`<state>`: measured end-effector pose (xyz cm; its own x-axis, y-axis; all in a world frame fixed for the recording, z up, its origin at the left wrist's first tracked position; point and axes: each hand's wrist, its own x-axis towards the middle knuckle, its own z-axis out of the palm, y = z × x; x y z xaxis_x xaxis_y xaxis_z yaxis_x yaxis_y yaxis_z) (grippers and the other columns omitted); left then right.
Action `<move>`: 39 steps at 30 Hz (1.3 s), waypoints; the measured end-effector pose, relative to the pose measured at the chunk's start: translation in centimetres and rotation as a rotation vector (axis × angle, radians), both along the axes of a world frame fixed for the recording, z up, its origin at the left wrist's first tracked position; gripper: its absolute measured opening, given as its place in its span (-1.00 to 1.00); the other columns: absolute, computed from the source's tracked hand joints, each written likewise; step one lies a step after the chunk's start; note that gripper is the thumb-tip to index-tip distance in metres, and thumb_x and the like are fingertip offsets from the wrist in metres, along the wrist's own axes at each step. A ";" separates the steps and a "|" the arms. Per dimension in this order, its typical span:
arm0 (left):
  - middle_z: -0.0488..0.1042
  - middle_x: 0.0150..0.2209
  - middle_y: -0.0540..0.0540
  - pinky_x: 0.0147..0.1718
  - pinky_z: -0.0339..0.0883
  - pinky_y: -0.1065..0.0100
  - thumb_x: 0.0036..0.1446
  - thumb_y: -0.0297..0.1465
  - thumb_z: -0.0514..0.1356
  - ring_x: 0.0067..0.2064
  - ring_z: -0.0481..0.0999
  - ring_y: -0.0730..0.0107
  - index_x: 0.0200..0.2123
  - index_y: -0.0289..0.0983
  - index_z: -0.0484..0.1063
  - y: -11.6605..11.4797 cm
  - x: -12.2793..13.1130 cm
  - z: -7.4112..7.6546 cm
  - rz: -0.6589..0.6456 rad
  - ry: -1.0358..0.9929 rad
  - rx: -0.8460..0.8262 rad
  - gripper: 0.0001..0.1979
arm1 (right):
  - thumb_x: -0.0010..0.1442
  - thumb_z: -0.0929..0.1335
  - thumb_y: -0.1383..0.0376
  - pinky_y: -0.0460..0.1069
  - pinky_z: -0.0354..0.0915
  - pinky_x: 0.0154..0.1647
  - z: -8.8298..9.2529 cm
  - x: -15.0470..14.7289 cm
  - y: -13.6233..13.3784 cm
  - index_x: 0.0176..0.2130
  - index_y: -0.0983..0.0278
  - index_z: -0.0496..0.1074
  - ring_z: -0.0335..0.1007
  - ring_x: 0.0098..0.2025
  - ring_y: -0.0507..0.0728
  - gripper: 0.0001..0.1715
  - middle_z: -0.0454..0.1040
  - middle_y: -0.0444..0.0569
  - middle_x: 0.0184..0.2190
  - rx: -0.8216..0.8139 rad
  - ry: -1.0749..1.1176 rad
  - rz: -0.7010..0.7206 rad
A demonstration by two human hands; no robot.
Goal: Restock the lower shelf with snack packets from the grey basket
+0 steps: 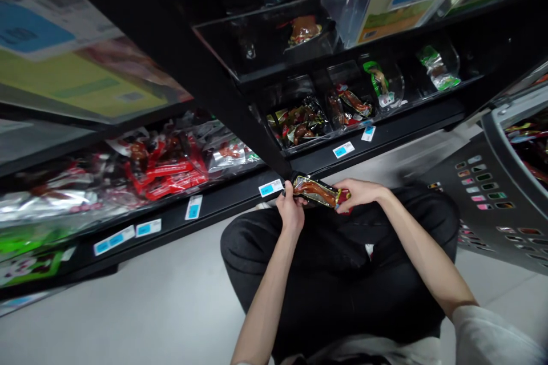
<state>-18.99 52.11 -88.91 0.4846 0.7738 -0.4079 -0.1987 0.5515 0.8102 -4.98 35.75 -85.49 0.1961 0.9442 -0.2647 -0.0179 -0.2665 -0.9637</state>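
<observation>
Between my two hands is a shiny black snack packet [317,190] with a clear window showing brown food and a red and yellow end. My left hand [292,208] is closed on its left end, thumb on top. The red end sits in the closed fingers of my right hand [358,194]. The packet is held above my crossed legs, close to the front edge of the shelf [325,166]. Beyond it on the low shelf, a clear bin holds similar dark packets [305,125], and red and black packets [354,104] lie in the compartment beside it.
Red packets [171,168] and silver packets [231,154] fill the low shelf to the left. A grey basket [483,182] containing packets stands on the floor at my right. Price tags [270,188] line the shelf edge. Clear bins [398,5] overhang above.
</observation>
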 end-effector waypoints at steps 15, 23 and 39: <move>0.64 -0.26 -0.10 -0.33 0.55 0.34 -0.11 -0.31 0.50 -0.25 0.65 0.26 -0.13 -0.26 0.41 -2.5 -1.1 -0.4 -0.869 -0.053 0.254 -0.51 | 0.02 0.55 0.06 -0.06 0.42 -0.26 0.3 0.5 0.7 -0.12 0.23 0.56 0.51 -0.26 0.09 -0.53 0.60 -0.05 -0.24 0.321 0.142 -0.685; 0.64 -0.21 -0.15 -0.44 0.57 0.32 -0.09 -0.28 0.47 -0.23 0.65 0.17 0.01 -0.31 0.40 -2.7 -0.8 -0.7 -0.811 -0.017 0.289 -0.40 | 0.02 0.56 0.13 0.05 0.42 -0.03 -0.6 -0.5 0.8 -0.07 0.32 0.54 0.54 -0.11 0.17 -0.48 0.60 0.00 -0.16 0.214 0.125 -0.305; 0.56 -0.21 -0.11 -0.30 0.44 0.35 0.08 -0.28 0.31 -0.34 0.54 0.39 -0.12 -0.25 0.45 -2.4 -0.1 -2.2 -0.676 -0.016 0.601 -0.71 | 0.05 0.56 0.08 0.12 0.27 0.13 0.8 -2.8 -2.6 -0.01 0.20 0.55 0.47 0.01 0.22 -0.46 0.59 0.00 -0.07 0.249 0.111 -0.739</move>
